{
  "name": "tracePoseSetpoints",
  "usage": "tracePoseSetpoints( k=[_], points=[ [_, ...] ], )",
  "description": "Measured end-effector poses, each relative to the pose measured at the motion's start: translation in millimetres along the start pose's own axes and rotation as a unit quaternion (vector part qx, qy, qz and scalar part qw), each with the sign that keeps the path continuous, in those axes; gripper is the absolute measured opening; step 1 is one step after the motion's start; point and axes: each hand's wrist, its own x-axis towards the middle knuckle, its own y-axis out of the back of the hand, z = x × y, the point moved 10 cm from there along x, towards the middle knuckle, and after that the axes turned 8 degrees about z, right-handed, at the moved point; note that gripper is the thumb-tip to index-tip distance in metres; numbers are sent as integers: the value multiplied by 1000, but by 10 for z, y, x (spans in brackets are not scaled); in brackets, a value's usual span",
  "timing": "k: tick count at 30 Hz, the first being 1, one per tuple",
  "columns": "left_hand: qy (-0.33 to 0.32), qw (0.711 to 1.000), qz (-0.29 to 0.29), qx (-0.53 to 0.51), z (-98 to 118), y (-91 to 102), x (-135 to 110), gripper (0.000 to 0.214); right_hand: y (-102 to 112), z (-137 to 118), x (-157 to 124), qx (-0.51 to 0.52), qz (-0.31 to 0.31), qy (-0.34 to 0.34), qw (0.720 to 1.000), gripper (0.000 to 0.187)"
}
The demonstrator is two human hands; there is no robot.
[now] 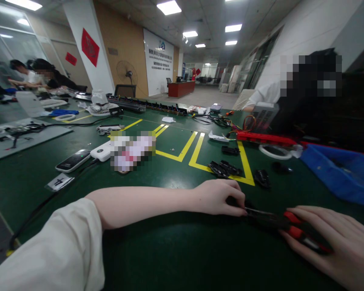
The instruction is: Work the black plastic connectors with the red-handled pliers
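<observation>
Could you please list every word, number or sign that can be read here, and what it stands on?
"4": the white tag.
"大数据科技有限公司", apparently: part of the white wall sign; its smaller lines are too blurred.
Red diamond: writing too blurred.
Black-faced device: markings too small.
Phone: screen pixelated, unreadable.

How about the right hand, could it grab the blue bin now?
Probably yes for reaching: the blue bin sits just past the right hand, and I see nothing standing between them. But grabbing looks harder, since that hand holds a red-handled tool it might need to put down.
</observation>
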Motion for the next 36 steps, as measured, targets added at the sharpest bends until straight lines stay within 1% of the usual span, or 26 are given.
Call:
tracePoseSetpoints(
  k=[1, 2, 4, 9, 13, 17, 21, 24, 29, 33, 36],
  points=[
    [1, 1000, 4, 0, -5, -2, 0, 16, 60, -140, 44, -3, 12, 51, 999, 31],
    [2, 1000, 7, 2, -9, -8, 0, 14, 103, -215, 78, -10, 20, 73, 997, 32],
    [4, 1000, 14, 10, -17, -15, 1, 12, 149, -281, 118, -14, 26, 86, 996, 31],
    [13, 1000, 18, 14, -33, -28, -4, 13, 82, -259, 126, 20, -7, 50, 999, 29],
    [21, 1000, 15, 7, -35, -23, -6, 11, 74, -294, 141, 26, -13, 56, 998, 27],
    [16, 1000, 15, 4, -3, -16, -9, 13, 97, -283, 138, 20, -17, 63, 998, 28],
    [11, 1000, 9, 21, 10, -35, -18, 20, 98, -236, 126, 18, -21, 54, 998, 28],
    [-4, 999, 11, 45, 15, -45, -17, 16, 76, -198, 119, 21, -27, 37, 999, 28],
    [-42, 996, 12, 80, 51, -77, -1, 13, 24, -155, 116, 23, -55, 11, 998, 28],
    [-39, 993, 6, 109, 47, -108, 11, 12, -29, -142, 127, 37, -84, -10, 996, 29],
    [-38, 994, 7, 105, 59, -114, -1, 11, -81, -113, 115, 52, -109, -31, 992, 29]
  ],
)
